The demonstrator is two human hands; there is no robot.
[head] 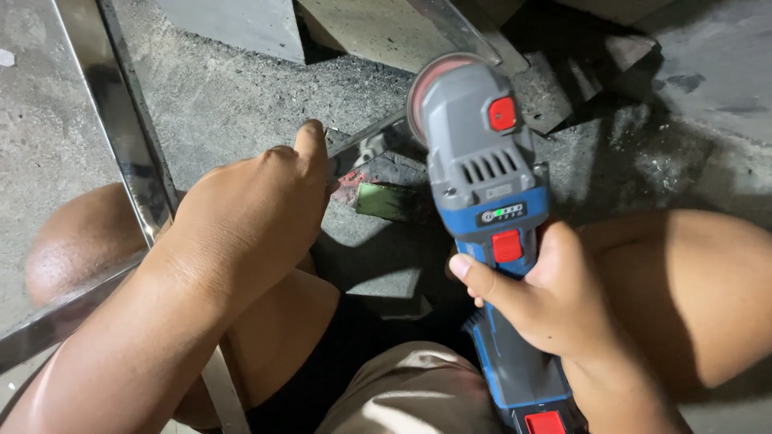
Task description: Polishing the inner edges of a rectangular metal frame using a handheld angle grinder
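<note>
The right hand (555, 297) grips a blue-and-grey grinder (486, 185), its disc (426, 84) at the end of a shiny metal strip (362, 145) that the left hand (257, 209) pins down over the concrete floor (241, 104). Grinding looks under way — no sparks show, so whether the disc touches is unclear, and how much is finished cannot be judged.

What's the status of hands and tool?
Right hand grips blue-grey cordless angle grinder. Left hand steadies shiny metal strip. Disc at strip; nothing between.

small dark label (500, 214) with green lights, on blue grinder (486, 193)
</note>
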